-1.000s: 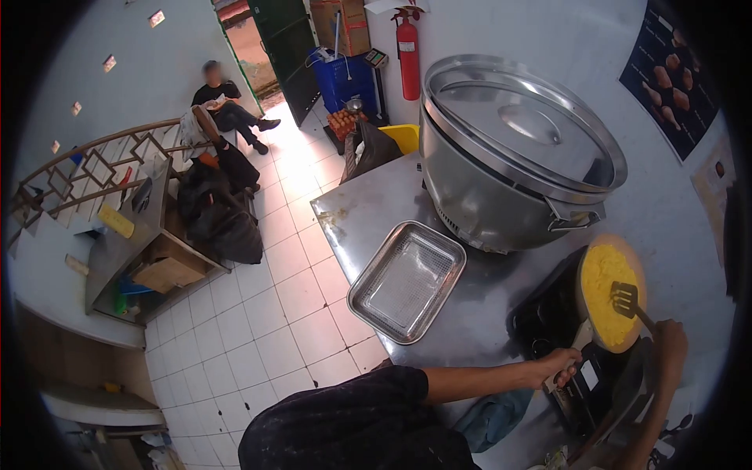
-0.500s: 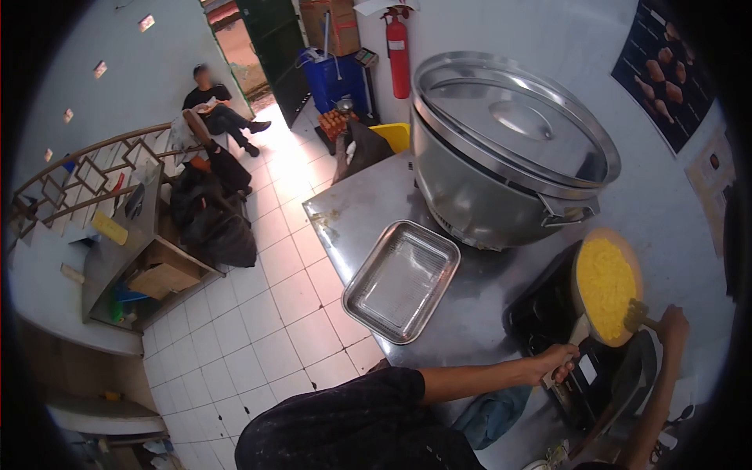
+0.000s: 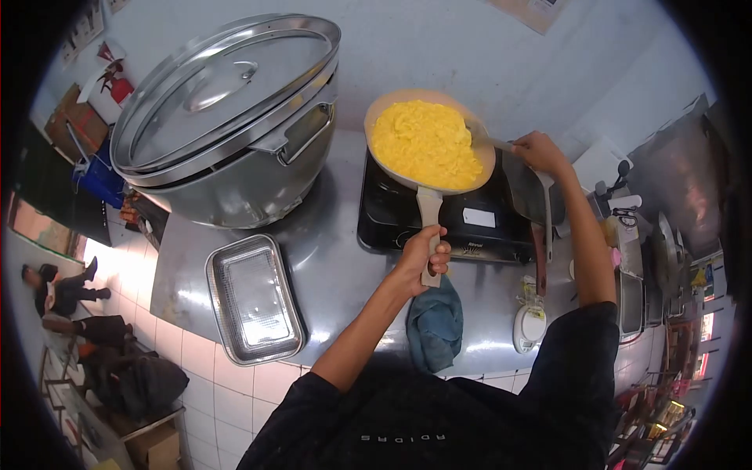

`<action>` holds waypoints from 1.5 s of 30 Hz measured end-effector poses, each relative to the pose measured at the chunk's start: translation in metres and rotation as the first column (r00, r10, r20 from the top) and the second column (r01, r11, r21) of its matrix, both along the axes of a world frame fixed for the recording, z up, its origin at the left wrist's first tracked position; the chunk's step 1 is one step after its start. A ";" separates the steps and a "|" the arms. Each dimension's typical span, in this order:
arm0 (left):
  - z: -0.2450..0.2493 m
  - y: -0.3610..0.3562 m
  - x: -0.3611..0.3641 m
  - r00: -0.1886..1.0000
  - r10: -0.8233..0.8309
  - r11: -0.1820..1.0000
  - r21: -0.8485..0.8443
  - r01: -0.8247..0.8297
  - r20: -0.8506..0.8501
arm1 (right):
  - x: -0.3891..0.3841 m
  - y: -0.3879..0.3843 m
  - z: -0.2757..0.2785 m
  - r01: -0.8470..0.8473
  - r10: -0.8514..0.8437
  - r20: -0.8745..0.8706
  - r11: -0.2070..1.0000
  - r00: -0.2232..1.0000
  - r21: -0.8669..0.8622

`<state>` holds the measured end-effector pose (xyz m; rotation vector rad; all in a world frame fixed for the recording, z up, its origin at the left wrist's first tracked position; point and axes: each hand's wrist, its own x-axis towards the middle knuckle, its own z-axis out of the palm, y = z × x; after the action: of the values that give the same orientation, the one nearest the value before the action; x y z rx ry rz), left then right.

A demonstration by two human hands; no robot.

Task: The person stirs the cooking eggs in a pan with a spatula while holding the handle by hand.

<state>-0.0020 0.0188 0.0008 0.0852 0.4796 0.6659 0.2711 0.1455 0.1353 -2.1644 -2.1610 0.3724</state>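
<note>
My left hand (image 3: 423,262) is wrapped around the beige handle of a frying pan (image 3: 487,160). Yellow scrambled eggs (image 3: 423,141) fill most of the pan, which is over a black portable stove (image 3: 374,215). On the far side of the handle, my right hand (image 3: 540,153) grips a spatula (image 3: 501,144), its blade at the right edge of the eggs. Just below my left hand, a blue-green cloth (image 3: 435,325) lies crumpled on the steel table (image 3: 345,313).
A big lidded steel pot (image 3: 235,184) stands left of the stove, with a rectangular metal tray (image 3: 254,298) in front. Right of the stove are a dark pan (image 3: 523,184) and a small white scale (image 3: 530,329). A person (image 3: 55,286) sits far left.
My view has swung to the right, bringing the stove and pan to the middle. Both hands keep their holds, and the spatula blade stays at the right side of the eggs.
</note>
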 end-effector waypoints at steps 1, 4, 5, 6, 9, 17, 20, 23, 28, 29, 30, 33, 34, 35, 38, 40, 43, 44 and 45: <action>-0.002 -0.002 -0.001 1.000 -0.001 1.000 -0.008 0.001 0.000 | -0.003 -0.005 -0.003 -0.034 0.033 0.012 0.999 0.999 0.033; 0.001 -0.003 -0.001 1.000 -0.002 1.000 -0.009 0.002 0.001 | -0.011 -0.014 -0.005 -0.159 0.149 0.072 0.976 0.986 0.152; 0.002 -0.002 0.000 1.000 0.002 1.000 0.004 -0.002 0.003 | -0.016 -0.017 -0.005 -0.213 0.196 0.105 0.959 0.975 0.189; 0.003 0.000 0.000 1.000 0.005 1.000 0.015 -0.005 0.005 | -0.023 -0.021 -0.007 -0.268 0.242 0.139 0.937 0.960 0.222; -0.002 -0.003 0.001 1.000 0.013 1.000 0.007 -0.013 0.022 | -0.058 -0.051 -0.006 -0.362 0.254 0.317 0.864 0.914 0.351; -0.006 -0.004 0.002 0.997 0.028 1.000 0.007 -0.029 0.067 | -0.127 -0.114 0.041 -0.271 0.086 0.551 0.926 0.830 0.264; -0.005 -0.004 0.001 0.998 0.034 0.999 0.002 -0.034 0.056 | -0.119 -0.103 0.049 -0.267 -0.010 0.644 0.905 0.765 0.331; -0.003 -0.004 0.001 0.998 0.038 0.999 0.002 -0.038 0.046 | -0.107 -0.071 0.051 -0.255 -0.038 0.677 0.910 0.735 0.328; -0.004 -0.004 0.002 0.998 0.035 0.999 -0.002 -0.035 0.044 | -0.087 -0.009 0.024 -0.151 -0.044 0.652 0.959 0.757 0.240; -0.005 -0.005 0.002 0.998 0.038 0.999 -0.003 -0.037 0.044 | -0.084 -0.001 0.017 -0.123 -0.050 0.620 0.965 0.783 0.233; -0.004 -0.006 0.002 0.999 0.033 0.999 -0.006 -0.033 0.030 | -0.081 0.009 0.009 -0.097 -0.056 0.588 0.969 0.807 0.226; 0.000 -0.004 0.000 1.000 0.019 1.000 0.002 -0.019 0.001 | -0.053 0.048 -0.014 0.006 -0.067 0.489 0.992 0.870 0.126; 0.001 -0.003 -0.001 1.000 0.011 1.000 0.001 -0.011 -0.005 | -0.044 0.055 -0.016 0.018 -0.049 0.410 0.997 0.911 0.079; 0.002 -0.004 -0.001 1.000 0.002 1.000 -0.004 -0.002 -0.010 | -0.034 0.061 -0.019 0.026 -0.034 0.328 0.999 0.944 0.028; 0.004 -0.002 -0.002 1.000 -0.015 1.000 -0.005 0.014 -0.018 | -0.006 0.075 -0.036 -0.082 0.077 0.212 0.996 0.974 0.018; 0.006 -0.003 -0.003 1.000 -0.013 1.000 -0.009 0.013 -0.020 | -0.006 0.075 -0.041 -0.173 0.157 0.195 0.983 0.968 0.066; 0.004 -0.002 -0.003 1.000 -0.018 1.000 -0.012 0.018 -0.010 | -0.012 0.065 -0.045 -0.247 0.221 0.188 0.960 0.957 0.131; 0.005 -0.002 -0.003 1.000 -0.016 1.000 -0.013 0.016 -0.013 | -0.016 0.062 -0.044 -0.256 0.229 0.183 0.957 0.956 0.139; 0.005 -0.003 -0.003 1.000 -0.013 1.000 -0.014 0.013 -0.016 | -0.020 0.059 -0.042 -0.265 0.238 0.178 0.953 0.955 0.146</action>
<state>-0.0050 0.0160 0.0063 0.0809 0.4984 0.6498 0.2515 0.2043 0.0932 -1.8928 -2.4624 0.0245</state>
